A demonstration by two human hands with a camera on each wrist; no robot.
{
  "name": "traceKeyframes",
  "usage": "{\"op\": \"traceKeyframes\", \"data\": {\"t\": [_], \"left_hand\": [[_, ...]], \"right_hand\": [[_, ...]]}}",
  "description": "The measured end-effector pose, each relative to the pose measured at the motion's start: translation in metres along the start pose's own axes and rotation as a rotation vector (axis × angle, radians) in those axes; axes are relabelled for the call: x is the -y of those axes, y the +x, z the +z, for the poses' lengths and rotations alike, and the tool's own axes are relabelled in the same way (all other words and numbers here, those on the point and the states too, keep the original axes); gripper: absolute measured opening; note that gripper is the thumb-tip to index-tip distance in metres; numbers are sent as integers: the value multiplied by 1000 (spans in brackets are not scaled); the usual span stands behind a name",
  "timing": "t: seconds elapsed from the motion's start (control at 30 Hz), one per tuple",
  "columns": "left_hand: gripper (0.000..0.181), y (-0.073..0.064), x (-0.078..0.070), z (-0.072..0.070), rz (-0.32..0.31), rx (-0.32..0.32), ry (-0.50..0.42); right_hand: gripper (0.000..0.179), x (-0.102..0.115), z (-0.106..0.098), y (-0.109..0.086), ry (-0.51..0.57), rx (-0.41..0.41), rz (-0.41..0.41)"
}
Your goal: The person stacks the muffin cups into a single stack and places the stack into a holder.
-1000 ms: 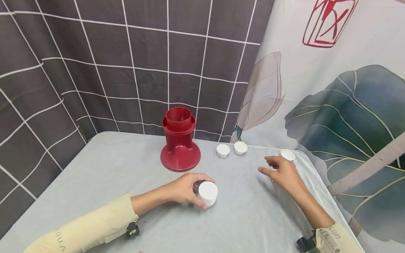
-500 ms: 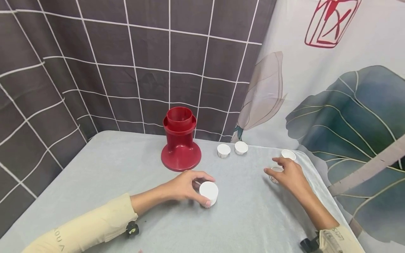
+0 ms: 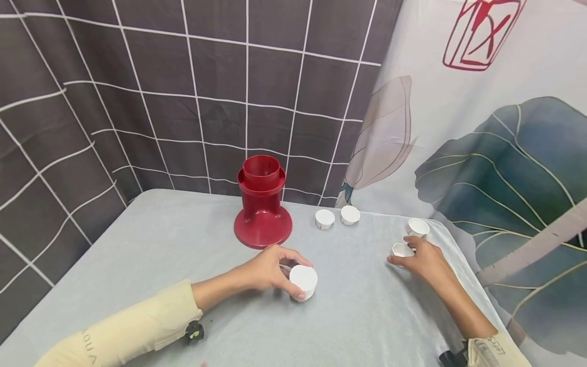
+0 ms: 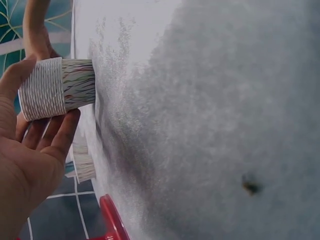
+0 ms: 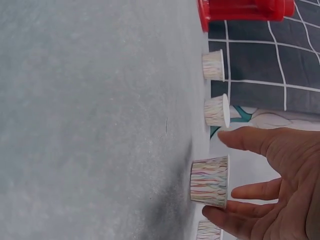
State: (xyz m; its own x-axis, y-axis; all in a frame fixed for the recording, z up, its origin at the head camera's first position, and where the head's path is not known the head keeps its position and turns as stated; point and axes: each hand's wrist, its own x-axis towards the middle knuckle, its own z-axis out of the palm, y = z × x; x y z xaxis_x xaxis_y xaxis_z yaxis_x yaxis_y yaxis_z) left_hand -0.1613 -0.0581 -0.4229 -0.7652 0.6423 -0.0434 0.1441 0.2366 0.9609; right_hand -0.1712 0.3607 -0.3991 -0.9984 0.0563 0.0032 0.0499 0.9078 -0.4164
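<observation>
In the head view my left hand grips a stack of white paper baking cups standing on the cloth. The left wrist view shows the stack between thumb and fingers, its many rims layered above one patterned side. My right hand surrounds a single paper baking cup at the table's right. Seen from the right wrist, this cup has wavy coloured lines; the thumb stands apart from it while a fingertip touches or nearly touches its other side.
Behind the right hand stands another cup. Two more, a left cup and a right cup, stand near the back edge. A red plastic stand with a round base is left of them. Grid-patterned curtain hangs behind the table.
My right hand has lowered around the single cup, its thumb and fingers now on either side of it. The left hand keeps its hold on the stack with little movement.
</observation>
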Motion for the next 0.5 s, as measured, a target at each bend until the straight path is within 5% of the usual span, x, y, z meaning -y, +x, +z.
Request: {"op": "traceKeyframes", "data": {"t": [0.33,0.5], "left_hand": [[51,2,1,-3,0,-15,69],[50,3,-1,-3,-10,-15,88]], "right_hand": [[67,-1,-1,0,1,0,18],[75,-2,-1,0,17,12,34]]}}
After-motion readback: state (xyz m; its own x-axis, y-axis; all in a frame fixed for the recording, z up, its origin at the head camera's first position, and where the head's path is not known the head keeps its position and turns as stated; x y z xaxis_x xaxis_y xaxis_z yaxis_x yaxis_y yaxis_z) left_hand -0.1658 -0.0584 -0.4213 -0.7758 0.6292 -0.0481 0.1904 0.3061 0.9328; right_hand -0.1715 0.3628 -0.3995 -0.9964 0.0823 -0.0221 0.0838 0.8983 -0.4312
